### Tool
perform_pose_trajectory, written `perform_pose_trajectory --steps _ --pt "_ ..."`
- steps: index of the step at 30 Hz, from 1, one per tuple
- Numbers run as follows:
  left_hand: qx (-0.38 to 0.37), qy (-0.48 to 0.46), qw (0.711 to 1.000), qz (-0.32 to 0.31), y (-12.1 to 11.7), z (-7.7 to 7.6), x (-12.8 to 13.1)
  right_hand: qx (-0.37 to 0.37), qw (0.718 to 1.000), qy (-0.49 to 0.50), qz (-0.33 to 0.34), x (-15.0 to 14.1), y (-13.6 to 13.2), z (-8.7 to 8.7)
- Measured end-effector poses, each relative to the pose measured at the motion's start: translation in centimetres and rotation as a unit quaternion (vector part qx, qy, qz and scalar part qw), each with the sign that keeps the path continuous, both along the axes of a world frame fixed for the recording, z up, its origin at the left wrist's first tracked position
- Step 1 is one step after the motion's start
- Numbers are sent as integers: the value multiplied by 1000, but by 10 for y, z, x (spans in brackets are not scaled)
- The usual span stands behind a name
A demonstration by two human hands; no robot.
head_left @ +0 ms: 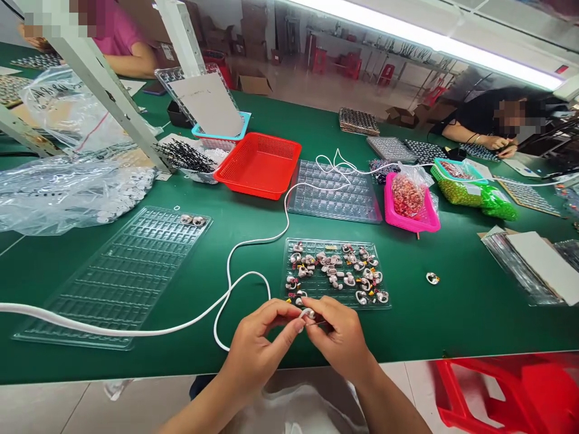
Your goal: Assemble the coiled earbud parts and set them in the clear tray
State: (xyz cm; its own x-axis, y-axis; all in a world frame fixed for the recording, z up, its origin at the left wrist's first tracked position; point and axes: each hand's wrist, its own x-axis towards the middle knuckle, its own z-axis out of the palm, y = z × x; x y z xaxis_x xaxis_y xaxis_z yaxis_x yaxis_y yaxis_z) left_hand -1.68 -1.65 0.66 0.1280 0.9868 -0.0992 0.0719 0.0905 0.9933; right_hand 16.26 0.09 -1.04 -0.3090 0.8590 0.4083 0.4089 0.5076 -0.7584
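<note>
Near the front edge of the green table, my left hand (pixel 266 340) and my right hand (pixel 338 334) meet over a small white curved earbud part (pixel 308 313). Both thumbs and forefingers pinch it. Something thin and dark, perhaps a wire or tool tip, shows by the right fingertips; its kind cannot be made out. Just beyond my hands lies a clear plastic tray (pixel 337 245) with several similar pale parts, some with red and yellow wires. One loose earbud part (pixel 432 278) lies to the right of the tray.
A long clear tray (pixel 113 271) at left holds two parts. A white cable (pixel 181 328) snakes across the table. Behind are a red basket (pixel 260 166), a clear tray (pixel 332 199) and a pink basket (pixel 411 222). Two people sit across the table; a red stool (pixel 511 392) stands right.
</note>
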Motion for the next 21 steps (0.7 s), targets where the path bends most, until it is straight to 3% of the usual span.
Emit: perform_pose_trajectory --steps 3,8,15,21 --pt "-137 -125 983 3 5 -2 1 29 999 31 -5 -1 -1 -2" --pt "-294 -342 891 -42 11 -3 4 53 996 58 35 1 -2 -6" --pt "-339 -382 857 -70 10 -10 8 2 989 127 77 0 -1 -9" --pt "-292 -375 877 -73 6 -15 6 17 993 91 73 0 -2 -9"
